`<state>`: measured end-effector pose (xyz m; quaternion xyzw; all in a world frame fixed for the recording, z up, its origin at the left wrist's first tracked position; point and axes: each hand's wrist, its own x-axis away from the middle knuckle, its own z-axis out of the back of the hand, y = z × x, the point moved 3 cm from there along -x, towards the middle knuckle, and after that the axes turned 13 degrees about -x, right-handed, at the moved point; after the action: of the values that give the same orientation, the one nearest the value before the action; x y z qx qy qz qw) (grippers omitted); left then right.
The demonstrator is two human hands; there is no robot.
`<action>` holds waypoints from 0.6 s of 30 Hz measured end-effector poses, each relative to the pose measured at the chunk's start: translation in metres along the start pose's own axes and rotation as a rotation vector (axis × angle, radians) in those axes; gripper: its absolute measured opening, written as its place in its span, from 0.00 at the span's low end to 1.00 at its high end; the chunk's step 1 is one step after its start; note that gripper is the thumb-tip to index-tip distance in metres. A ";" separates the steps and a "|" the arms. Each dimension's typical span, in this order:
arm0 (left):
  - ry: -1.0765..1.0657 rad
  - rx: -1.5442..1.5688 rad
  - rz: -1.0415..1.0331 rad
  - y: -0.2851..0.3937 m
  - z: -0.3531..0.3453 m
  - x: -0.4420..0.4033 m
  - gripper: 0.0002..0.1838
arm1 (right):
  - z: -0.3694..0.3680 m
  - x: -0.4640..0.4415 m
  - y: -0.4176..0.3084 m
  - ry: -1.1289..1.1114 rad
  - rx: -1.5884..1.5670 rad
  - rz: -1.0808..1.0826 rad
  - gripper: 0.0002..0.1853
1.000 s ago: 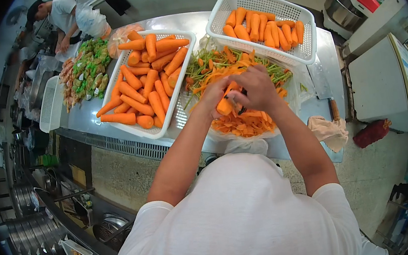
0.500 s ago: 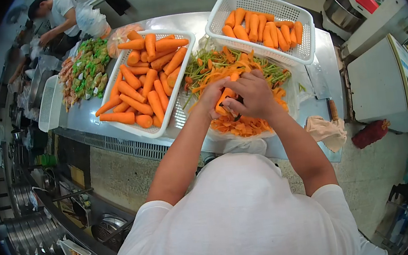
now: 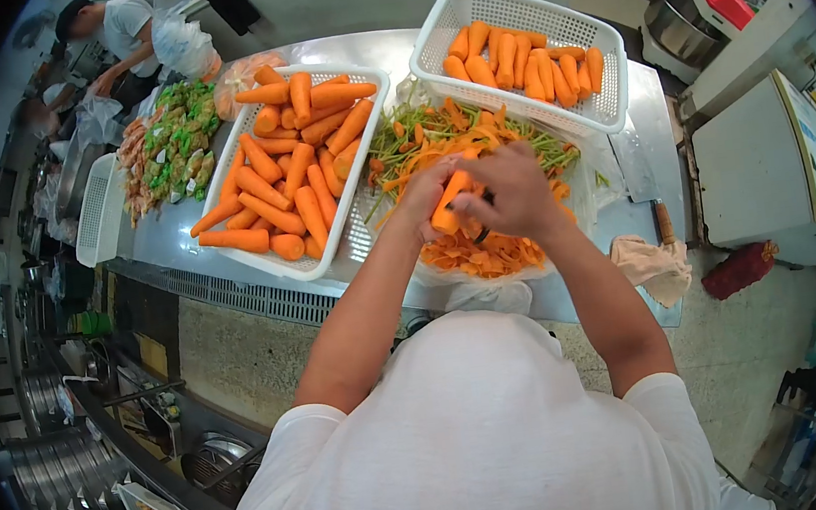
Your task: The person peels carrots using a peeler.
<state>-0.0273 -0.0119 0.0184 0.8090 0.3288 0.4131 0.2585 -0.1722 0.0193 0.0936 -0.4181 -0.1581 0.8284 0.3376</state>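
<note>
My left hand (image 3: 425, 200) is closed around a carrot (image 3: 452, 204), held at a slant above the pile of peelings. Close against it, my right hand (image 3: 509, 190) grips a peeler (image 3: 481, 235); only dark bits of it show between the fingers, and its blade is hidden. Orange carrot peelings (image 3: 494, 256) and cut green stems (image 3: 408, 119) lie beneath both hands on a clear plastic sheet. To the left, a white basket (image 3: 333, 255) is heaped with whole carrots (image 3: 272, 210). Another white basket (image 3: 510, 4) behind holds peeled-looking carrots (image 3: 506, 57).
On the metal table's right side lie a wooden-handled knife (image 3: 664, 221) and a beige cloth (image 3: 653, 269). Green-and-orange bundles (image 3: 178, 135) sit at the far left, beside a white crate (image 3: 100, 215). Another person (image 3: 129, 35) works beyond them.
My right hand has shifted slightly on the carrot and blurs with motion. More of the carrot shows between my hands. The other person's arms have moved a little.
</note>
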 end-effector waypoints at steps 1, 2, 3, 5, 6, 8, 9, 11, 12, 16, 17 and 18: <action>-0.064 -0.085 0.007 -0.003 0.006 -0.002 0.19 | -0.001 0.003 0.003 0.004 0.000 -0.007 0.21; -0.128 -0.170 0.011 -0.004 0.011 -0.005 0.18 | -0.004 0.003 0.011 -0.013 0.004 -0.008 0.21; -0.131 -0.175 0.009 -0.002 0.011 -0.004 0.18 | -0.006 0.003 0.021 -0.032 0.009 -0.005 0.21; -0.268 -0.271 0.008 -0.004 0.006 0.004 0.18 | -0.003 0.009 0.061 0.058 0.063 -0.054 0.21; -0.268 -0.271 0.003 -0.002 0.006 0.006 0.18 | 0.006 0.010 0.079 0.148 0.117 -0.096 0.20; -0.331 -0.287 0.056 -0.001 0.006 0.013 0.17 | 0.024 0.015 0.101 0.135 0.166 -0.237 0.20; -0.328 -0.288 0.054 -0.002 0.007 0.012 0.17 | 0.028 0.014 0.105 0.122 0.215 -0.382 0.20; -0.281 -0.079 0.034 -0.005 0.010 0.009 0.17 | 0.026 0.015 0.100 0.119 0.198 -0.386 0.19; -0.277 -0.074 0.033 -0.008 0.013 0.005 0.17 | 0.026 0.016 0.092 0.119 0.186 -0.394 0.19; -0.141 -0.041 0.097 -0.009 0.013 -0.001 0.17 | -0.005 0.004 0.017 0.054 0.122 -0.142 0.19; -0.165 -0.012 0.107 -0.007 0.008 0.001 0.17 | -0.013 0.001 0.004 0.001 0.065 -0.076 0.19; -0.168 -0.017 0.113 -0.008 0.008 0.000 0.17 | -0.017 0.001 -0.003 -0.053 0.010 -0.009 0.20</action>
<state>-0.0231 -0.0073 0.0086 0.8558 0.2564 0.3606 0.2680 -0.1577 0.0223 0.0847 -0.3937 -0.1649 0.8384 0.3389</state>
